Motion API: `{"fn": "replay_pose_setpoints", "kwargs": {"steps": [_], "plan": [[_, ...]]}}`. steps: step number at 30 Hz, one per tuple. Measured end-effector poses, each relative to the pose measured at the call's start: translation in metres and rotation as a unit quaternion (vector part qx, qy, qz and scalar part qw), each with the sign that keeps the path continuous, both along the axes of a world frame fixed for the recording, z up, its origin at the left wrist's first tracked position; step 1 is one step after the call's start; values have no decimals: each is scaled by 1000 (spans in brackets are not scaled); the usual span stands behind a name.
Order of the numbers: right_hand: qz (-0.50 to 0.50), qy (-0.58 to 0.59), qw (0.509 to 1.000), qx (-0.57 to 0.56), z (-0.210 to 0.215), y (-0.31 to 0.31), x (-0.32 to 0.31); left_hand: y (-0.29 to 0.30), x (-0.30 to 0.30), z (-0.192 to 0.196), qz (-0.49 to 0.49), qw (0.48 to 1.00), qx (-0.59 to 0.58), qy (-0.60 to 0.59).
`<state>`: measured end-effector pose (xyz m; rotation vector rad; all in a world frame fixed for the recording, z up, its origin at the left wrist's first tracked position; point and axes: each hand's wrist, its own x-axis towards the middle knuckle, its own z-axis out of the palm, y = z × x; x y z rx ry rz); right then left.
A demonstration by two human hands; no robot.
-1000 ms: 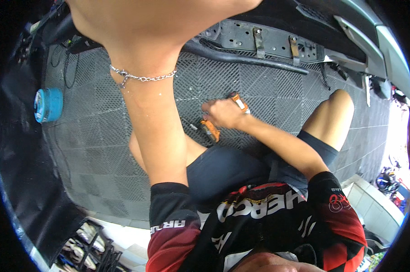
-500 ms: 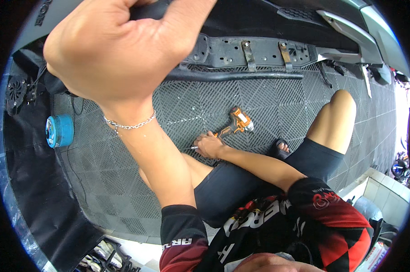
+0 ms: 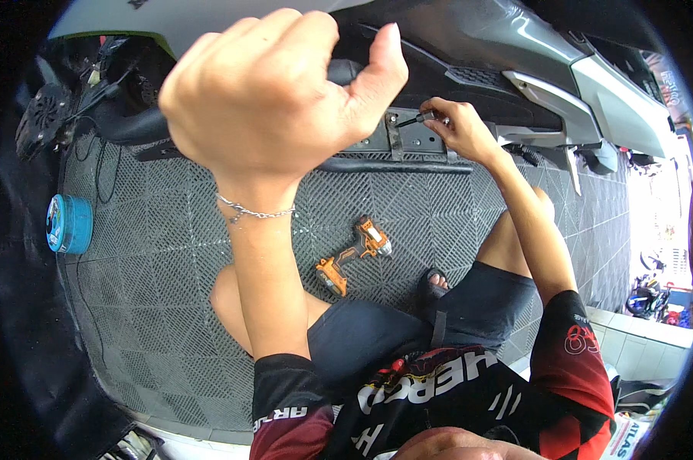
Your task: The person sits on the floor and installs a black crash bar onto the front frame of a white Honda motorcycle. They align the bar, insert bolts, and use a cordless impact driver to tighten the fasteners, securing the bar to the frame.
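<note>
My right hand [image 3: 463,132] grips a slim tool with a dark shaft [image 3: 412,121], its exact kind too small to tell. The tip reaches the bolt at the top of a metal bracket [image 3: 395,139] on the scooter's dark footboard side. My left hand [image 3: 277,100], with a chain bracelet at the wrist, is raised large before the scooter's body. Its fingers curl away with the thumb apart, and whatever they hold is hidden behind the hand. An orange and black cordless impact driver [image 3: 355,253] lies on the floor between my legs.
A round blue tub [image 3: 69,224] stands at the left on the grey grid-tile floor [image 3: 162,307], near a thin dark cable. A long black tube [image 3: 415,166] runs along the scooter's lower side. Grey body panels [image 3: 469,34] overhang the far side.
My right hand has moved up from beside the impact driver to the bracket, bringing the slim tool to its bolt. My left hand stays raised, appearing further right in view.
</note>
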<state>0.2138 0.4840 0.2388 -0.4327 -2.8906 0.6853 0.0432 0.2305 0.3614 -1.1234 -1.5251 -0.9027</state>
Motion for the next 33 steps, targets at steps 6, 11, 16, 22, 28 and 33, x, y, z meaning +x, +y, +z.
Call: {"fn": "replay_pose_setpoints", "kwargs": {"steps": [6, 11, 16, 22, 28, 33], "plan": [[68, -12, 996, 60, -14, 17, -24, 0, -6, -6, -31, 999, 17, 12], [70, -16, 995, 73, -4, 7, -30, -3, -7, -9, -30, 999, 22, 9], [70, -25, 993, 88, -4, 16, -32, -3, -7, -8, -33, 999, 17, 4], [201, -55, 964, 164, -2, 32, -39, -1, -7, -6, -30, 999, 19, 17], [168, -140, 950, 222, 5, 24, -70, -4, -3, -1, -7, 1000, 3, 25], [109, -197, 936, 271, -2, 29, -72, -2, -4, -1, -10, 1000, -1, 22]]}}
